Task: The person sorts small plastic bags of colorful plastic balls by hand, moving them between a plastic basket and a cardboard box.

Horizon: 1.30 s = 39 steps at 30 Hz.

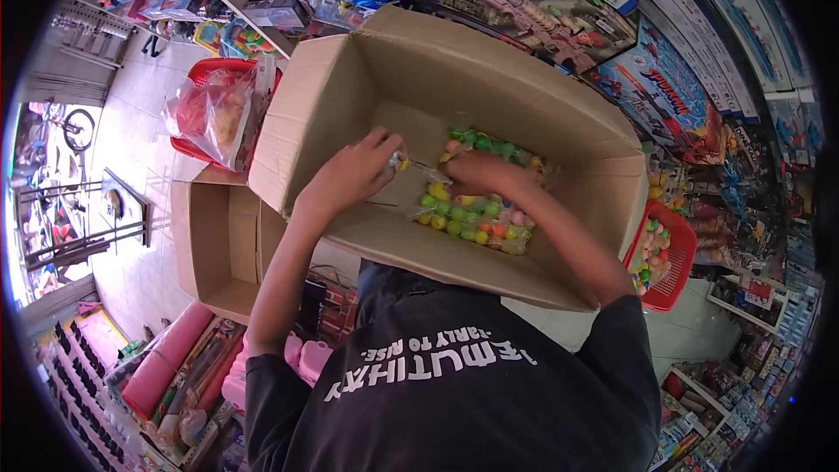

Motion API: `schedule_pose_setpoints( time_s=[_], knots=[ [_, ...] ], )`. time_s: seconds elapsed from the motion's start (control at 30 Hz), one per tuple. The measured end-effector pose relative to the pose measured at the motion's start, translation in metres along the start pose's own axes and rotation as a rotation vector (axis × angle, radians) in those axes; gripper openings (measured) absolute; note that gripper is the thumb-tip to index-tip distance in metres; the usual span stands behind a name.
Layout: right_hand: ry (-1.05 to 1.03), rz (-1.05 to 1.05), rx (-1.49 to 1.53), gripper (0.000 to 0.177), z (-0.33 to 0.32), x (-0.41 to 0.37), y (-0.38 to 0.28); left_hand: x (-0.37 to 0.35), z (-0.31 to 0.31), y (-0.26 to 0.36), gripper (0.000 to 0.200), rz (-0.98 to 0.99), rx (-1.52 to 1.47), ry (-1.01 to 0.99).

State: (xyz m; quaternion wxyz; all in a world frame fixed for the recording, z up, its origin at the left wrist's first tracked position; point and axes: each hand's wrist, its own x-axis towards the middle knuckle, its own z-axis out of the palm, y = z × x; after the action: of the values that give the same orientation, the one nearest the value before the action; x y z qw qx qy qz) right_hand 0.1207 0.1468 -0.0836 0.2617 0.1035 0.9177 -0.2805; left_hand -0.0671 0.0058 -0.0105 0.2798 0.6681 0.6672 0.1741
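A large open cardboard box stands in front of me, with both my hands inside it. My left hand is curled around a small wrapped item with yellow and white on it, near the box's left side. My right hand reaches down among clear packs of small colourful balls, green, yellow, orange and pink, on the box floor. Its fingertips are hidden among the packs, so what they grip cannot be made out.
A red basket with plastic-bagged items stands at the left, above a smaller open carton. Another red basket with colourful balls is at the right. Boxed toys line the far side.
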Motion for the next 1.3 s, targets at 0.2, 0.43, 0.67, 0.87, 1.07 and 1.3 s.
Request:
schedule_pose_setpoints(
  time_s=[0.2, 0.43, 0.67, 0.87, 1.07, 1.3],
  knots=[
    [0.016, -0.134, 0.2, 0.034, 0.061, 0.11, 0.01, 0.014, 0.008, -0.029, 0.033, -0.142, 0.136, -0.149],
    [-0.044, -0.13, 0.265, 0.04, 0.127, 0.149, 0.016, 0.012, 0.027, -0.053, 0.038, -0.197, 0.198, -0.179],
    [-0.22, -0.067, 0.203, 0.047, 0.166, 0.157, 0.018, 0.013, 0.025, -0.049, 0.035, -0.221, 0.18, -0.165],
    [-0.264, 0.024, 0.129, 0.045, 0.153, 0.151, 0.006, 0.014, 0.03, -0.051, 0.03, -0.191, 0.174, -0.126],
    [-0.326, 0.037, 0.06, 0.047, 0.159, 0.159, 0.01, 0.013, 0.032, -0.051, 0.027, -0.217, 0.147, -0.131],
    [-0.381, -0.054, 0.038, 0.051, 0.152, 0.156, 0.019, 0.012, 0.029, -0.051, 0.029, -0.211, 0.095, -0.141]
  ],
)
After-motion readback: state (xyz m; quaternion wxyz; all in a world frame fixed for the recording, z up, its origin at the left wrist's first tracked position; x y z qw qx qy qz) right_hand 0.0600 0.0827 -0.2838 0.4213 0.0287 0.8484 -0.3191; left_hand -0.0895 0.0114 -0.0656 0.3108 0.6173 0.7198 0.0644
